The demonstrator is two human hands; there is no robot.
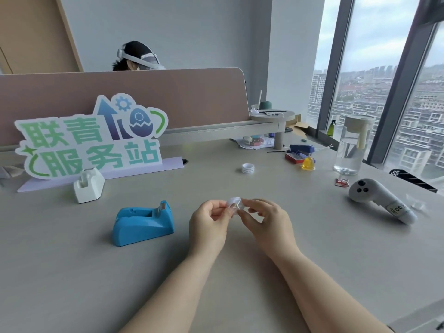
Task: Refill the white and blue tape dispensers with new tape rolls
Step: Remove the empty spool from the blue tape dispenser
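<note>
Tape roll (234, 202), small and white, held above the tabletop (72, 272).
Left hand (209, 222) and right hand (264, 219) both pinch it; blue dispenser (143, 223) sits just left, white dispenser (88, 186) farther back.

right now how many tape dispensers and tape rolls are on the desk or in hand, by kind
tape dispensers: 2 (blue tape dispenser, white tape dispenser)
tape rolls: 2 (loose roll on the desk, held roll pinched between left hand and right hand)
total: 4
</note>
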